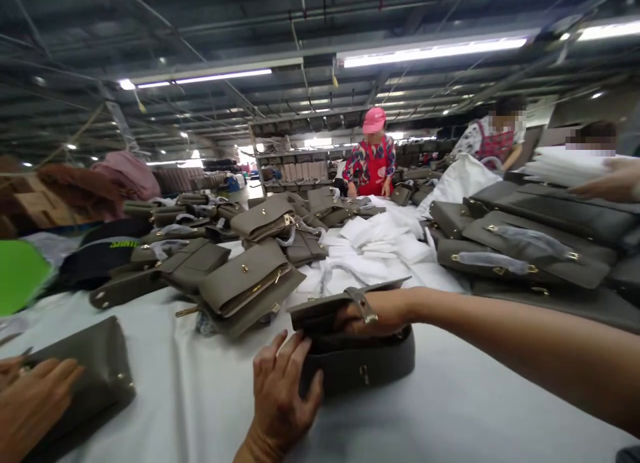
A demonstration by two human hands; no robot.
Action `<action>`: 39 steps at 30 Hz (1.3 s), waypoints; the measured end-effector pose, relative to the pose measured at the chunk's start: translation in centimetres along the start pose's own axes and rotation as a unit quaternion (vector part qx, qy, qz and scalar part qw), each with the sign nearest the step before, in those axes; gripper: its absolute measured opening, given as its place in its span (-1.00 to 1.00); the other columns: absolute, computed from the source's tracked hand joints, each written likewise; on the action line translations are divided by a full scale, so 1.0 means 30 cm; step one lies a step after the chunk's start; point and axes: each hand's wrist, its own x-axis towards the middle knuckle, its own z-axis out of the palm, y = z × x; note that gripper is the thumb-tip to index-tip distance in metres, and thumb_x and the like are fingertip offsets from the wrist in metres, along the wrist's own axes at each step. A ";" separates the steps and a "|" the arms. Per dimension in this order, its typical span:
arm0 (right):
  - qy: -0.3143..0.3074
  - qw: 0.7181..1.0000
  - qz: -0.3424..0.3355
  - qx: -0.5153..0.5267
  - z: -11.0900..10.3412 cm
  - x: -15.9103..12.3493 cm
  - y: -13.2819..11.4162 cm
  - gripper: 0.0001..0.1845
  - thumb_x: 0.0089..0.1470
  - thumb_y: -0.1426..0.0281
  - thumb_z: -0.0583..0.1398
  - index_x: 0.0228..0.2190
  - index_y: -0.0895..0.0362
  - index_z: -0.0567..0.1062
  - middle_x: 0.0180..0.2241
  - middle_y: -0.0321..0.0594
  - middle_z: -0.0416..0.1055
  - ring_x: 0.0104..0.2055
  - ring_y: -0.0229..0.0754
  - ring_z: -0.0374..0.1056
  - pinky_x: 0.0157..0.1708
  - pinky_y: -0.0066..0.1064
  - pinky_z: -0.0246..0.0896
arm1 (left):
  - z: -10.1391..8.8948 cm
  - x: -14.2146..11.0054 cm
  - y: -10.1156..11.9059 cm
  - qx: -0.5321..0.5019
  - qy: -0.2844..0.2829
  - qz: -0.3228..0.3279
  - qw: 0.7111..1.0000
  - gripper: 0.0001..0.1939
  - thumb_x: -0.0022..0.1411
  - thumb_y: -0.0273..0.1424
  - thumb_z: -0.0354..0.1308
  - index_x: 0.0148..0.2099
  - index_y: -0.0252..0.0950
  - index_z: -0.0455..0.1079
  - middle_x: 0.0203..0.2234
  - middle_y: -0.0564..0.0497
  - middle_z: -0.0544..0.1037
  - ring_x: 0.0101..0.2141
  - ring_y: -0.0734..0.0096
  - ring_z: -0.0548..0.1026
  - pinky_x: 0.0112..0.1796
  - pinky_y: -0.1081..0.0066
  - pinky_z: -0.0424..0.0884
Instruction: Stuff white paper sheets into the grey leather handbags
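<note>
A dark grey handbag (pixel 365 366) lies on the white table cover (pixel 450 410) in front of me, its flap (pixel 345 300) lifted. My left hand (pixel 283 390) grips the bag's left end, fingers curled against its side. From the right, my right hand (pixel 383 314) reaches under the flap into the bag's opening. A strap with a gold buckle (pixel 361 304) lies over that hand, and its fingers are hidden inside the bag.
Several taupe bags (pixel 245 283) are piled at the middle left, and dark bags (pixel 530 250) are stacked at the right. White dust bags (pixel 380 246) lie between. Another person's hand (pixel 30 400) rests on a bag (pixel 95 376) at the bottom left. Workers stand at the far end.
</note>
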 end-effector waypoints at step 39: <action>0.080 0.977 0.199 -0.003 0.022 -0.244 0.143 -0.94 -0.09 0.49 0.16 -0.51 0.21 0.45 -0.43 -0.13 0.40 -0.42 -0.19 0.28 -0.50 -0.43 0.01 | 0.262 0.501 0.142 -0.237 -0.463 -0.013 0.854 -0.80 0.09 -0.61 0.04 -0.43 -0.30 0.45 -0.51 0.07 0.47 -0.45 0.48 0.41 -0.43 0.50 0.17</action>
